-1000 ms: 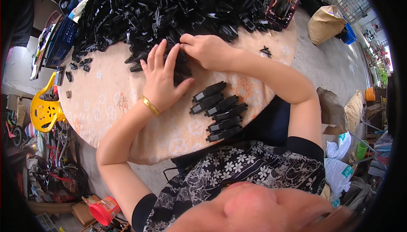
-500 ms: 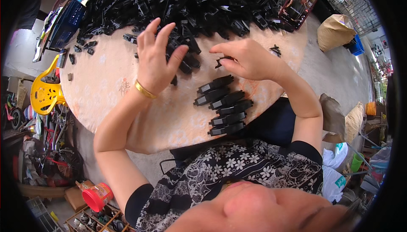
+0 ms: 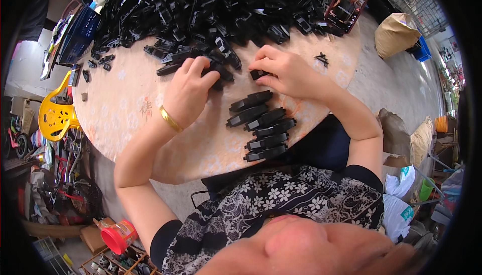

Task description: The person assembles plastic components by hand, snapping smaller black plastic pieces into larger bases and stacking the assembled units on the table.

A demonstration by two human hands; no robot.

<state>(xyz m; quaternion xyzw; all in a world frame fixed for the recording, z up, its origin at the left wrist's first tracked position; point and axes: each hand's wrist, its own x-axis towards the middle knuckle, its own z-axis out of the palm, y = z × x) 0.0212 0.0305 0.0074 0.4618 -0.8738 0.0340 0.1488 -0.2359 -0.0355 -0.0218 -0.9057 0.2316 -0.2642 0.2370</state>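
My left hand (image 3: 190, 94), with a gold bangle at the wrist, is closed at the near edge of a big heap of black plastic parts (image 3: 201, 14). Its bent fingers grip a black part that they mostly hide. To the right, my right hand (image 3: 288, 71) pinches a small black plastic piece (image 3: 257, 74) between thumb and fingers, just over the cloth. Below it, several black plastic parts lie side by side in a slanting row (image 3: 265, 128) near the table's front edge.
A patterned peach cloth (image 3: 125, 84) covers the round table. A phone (image 3: 347, 5) showing a video stands at the back right, near a few thin black bits (image 3: 322, 59). Small dark pieces (image 3: 105, 60) lie at the left. A yellow chair (image 3: 57, 109) stands beside the table.
My left hand has gone from spread fingers to a closed grip, lower by the heap's edge. My right hand has shifted slightly left, its fingers closing further round the small piece.
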